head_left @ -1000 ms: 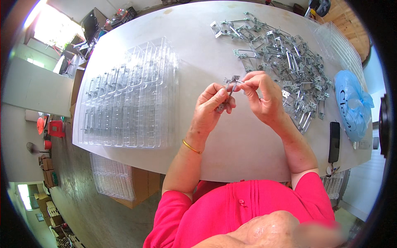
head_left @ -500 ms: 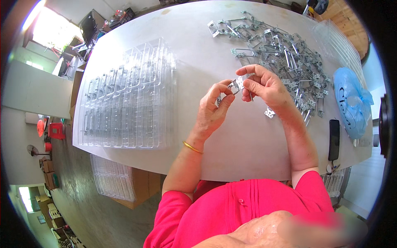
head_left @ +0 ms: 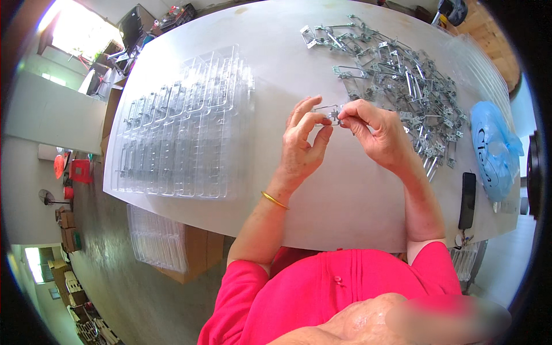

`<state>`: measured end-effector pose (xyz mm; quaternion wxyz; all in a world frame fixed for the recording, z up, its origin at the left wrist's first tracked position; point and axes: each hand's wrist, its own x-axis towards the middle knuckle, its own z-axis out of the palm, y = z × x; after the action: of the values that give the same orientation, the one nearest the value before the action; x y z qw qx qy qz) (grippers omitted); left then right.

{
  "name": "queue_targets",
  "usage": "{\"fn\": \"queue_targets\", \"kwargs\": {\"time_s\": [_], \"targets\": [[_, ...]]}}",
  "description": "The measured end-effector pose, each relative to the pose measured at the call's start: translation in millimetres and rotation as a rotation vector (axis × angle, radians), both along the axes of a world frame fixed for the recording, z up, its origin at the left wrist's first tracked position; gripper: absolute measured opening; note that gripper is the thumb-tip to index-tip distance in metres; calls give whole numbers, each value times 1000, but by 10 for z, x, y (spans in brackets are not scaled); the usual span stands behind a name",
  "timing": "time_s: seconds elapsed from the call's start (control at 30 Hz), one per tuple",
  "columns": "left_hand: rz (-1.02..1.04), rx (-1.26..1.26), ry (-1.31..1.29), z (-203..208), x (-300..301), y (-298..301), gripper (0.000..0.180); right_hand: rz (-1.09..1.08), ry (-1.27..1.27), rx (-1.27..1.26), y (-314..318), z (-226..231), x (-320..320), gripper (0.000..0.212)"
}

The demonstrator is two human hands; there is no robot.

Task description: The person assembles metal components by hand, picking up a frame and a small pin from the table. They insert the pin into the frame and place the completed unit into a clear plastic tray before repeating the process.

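Between my two hands, above the middle of the table, is a small silvery metal bracket (head_left: 334,115) with a thin wire-like frame. My left hand (head_left: 303,140) pinches its left side between thumb and forefinger, the other fingers raised. From the right, my right hand (head_left: 378,133) grips the bracket's other end with fingertips and thumb. Fingers cover part of the piece. Just beyond my right hand lies a tangled heap of similar metal brackets (head_left: 411,80). To the left stands a stack of clear plastic trays (head_left: 229,115), its top tray holding rows of metal pieces.
A blue plastic bag (head_left: 493,152) rests on the table's right side, with a black phone (head_left: 467,201) and keys (head_left: 460,239) near the front edge. More clear trays (head_left: 155,238) sit on a cardboard box (head_left: 201,253) below the table's front left edge.
The bracket has turned in my fingers and now lies flatter. My right fingers have closed in on its end. The view has shifted slightly.
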<state>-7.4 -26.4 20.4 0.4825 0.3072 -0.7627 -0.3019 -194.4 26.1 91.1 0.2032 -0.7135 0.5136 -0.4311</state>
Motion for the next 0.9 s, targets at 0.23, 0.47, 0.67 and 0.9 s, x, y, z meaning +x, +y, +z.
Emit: {"fn": "queue_targets", "kwargs": {"time_s": [0.23,0.47,0.67,0.9], "targets": [[195,-53,-5,162,8,82,17,-71,104,-133,-13,-76,39,11],[-54,629,201,163,39,48,28,34,311,-297,-36,-221,35,29],[-133,779,368,152,83,36,27,110,370,-349,-71,-271,58,34],[-194,830,455,2,47,-31,20,131,362,-305,-27,-158,81,32]]}}
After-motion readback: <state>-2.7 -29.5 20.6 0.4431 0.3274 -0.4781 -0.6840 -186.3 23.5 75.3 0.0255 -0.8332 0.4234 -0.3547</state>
